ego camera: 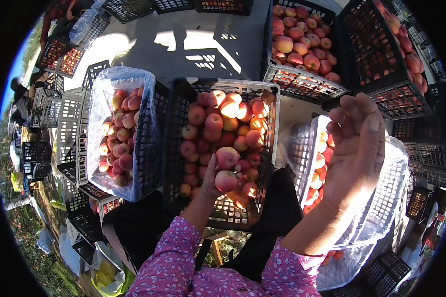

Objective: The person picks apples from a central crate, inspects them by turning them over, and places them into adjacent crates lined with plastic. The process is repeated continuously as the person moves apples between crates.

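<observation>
Two red-yellow apples, one (227,158) above the other (226,181), rest in my left hand (212,180), whose fingers curl around them. The hand is over a black plastic crate (276,122) filled with apples (213,122). My right hand (355,148) is raised at the right with the palm showing and the fingers partly bent; no apple shows in it. Beneath it stands a plastic-lined crate (301,163) of apples (319,163), partly hidden by the hand and forearm.
Left of the middle crate is another crate with a clear plastic liner (96,148) and apples. Full apple crates stand at upper right, one (304,83) beside another (401,98). Stacked crates (72,126) are further left. People (20,96) are at the far left edge.
</observation>
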